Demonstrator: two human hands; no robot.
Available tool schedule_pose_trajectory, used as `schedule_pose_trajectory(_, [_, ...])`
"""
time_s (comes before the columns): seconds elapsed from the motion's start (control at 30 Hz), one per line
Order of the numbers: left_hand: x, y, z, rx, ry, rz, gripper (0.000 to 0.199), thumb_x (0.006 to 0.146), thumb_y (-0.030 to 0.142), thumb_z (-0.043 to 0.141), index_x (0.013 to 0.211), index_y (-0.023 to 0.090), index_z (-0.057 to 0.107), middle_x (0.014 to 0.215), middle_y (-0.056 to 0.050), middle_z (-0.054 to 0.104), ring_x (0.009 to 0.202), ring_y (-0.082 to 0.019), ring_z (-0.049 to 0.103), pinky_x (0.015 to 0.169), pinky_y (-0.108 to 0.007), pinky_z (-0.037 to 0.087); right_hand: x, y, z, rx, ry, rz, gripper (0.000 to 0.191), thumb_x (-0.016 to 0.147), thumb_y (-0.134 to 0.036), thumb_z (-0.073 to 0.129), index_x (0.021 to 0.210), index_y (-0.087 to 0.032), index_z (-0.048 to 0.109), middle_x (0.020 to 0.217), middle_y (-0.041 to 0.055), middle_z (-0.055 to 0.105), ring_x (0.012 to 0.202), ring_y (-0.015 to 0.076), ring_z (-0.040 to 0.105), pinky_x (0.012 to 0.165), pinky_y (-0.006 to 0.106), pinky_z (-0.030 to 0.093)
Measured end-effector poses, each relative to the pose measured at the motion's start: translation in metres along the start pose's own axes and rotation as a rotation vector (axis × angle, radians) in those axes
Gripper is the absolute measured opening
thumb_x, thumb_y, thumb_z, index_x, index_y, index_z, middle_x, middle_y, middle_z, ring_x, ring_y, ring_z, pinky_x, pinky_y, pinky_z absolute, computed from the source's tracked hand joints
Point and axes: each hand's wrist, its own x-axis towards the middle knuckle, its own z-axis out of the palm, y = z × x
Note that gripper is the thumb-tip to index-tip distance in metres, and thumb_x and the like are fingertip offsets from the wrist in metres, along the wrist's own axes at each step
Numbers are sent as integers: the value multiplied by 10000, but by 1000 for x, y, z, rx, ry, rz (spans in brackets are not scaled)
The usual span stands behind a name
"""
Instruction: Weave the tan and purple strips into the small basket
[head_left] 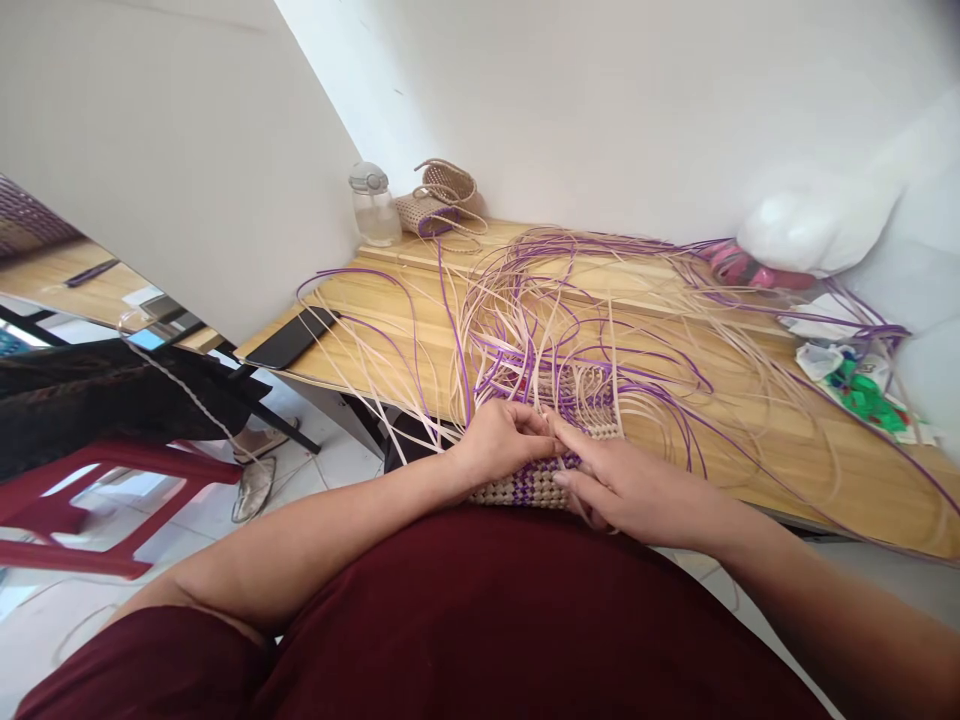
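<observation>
A woven piece (525, 487) in beige and purple lies at the table's front edge, close against my body. Long loose beige and purple strands (540, 250) fan out from it over the tabletop. My left hand (506, 437) rests over the weave, its thumb and fingers pinched together on a thin strand. Close beside it, my right hand (600, 475) touches the same spot with thumb and index finger closed on a pale strand. The fingertips of both hands nearly meet, and they cover part of the weave.
On the wooden table (375, 290) are a black phone (292, 338), a clear bottle (375, 207) and a small woven basket (426, 213). At the right lie a white bag (817, 225) and green items (862, 390). A red stool (127, 500) and another person's foot (259, 445) are at left.
</observation>
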Motion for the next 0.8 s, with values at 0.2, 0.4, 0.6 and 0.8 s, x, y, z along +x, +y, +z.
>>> schedule_pose_trajectory(0.2, [-1,3,3,-65,5,-27,282,617,376,805,692,142,667,616,4,628,537,-92,501,523,-229,376,32,7,-36,-432,321,-375,434,929,-151,419,1290,-273,627,1051,65,683,913,181,622,781,290,453])
schedule_pose_trajectory(0.4, [-2,0,1,-74,20,-46,318,613,405,803,690,134,656,636,-4,622,560,-94,495,533,-231,370,46,21,-46,-683,285,-466,262,943,-224,488,880,-210,743,801,51,559,739,157,492,636,278,337])
schedule_pose_trajectory(0.6, [4,-1,-1,41,10,-55,202,614,302,761,658,133,660,627,8,614,572,-102,495,528,-226,364,13,-8,-38,-744,241,-638,198,905,-174,532,738,-201,633,863,39,580,894,200,454,821,360,285])
schedule_pose_trajectory(0.8, [1,2,2,7,-38,34,259,631,358,780,661,131,659,603,19,592,558,-93,480,529,-225,359,45,-7,-37,-409,273,-478,198,934,-248,508,837,-171,663,832,37,598,777,145,521,726,280,332])
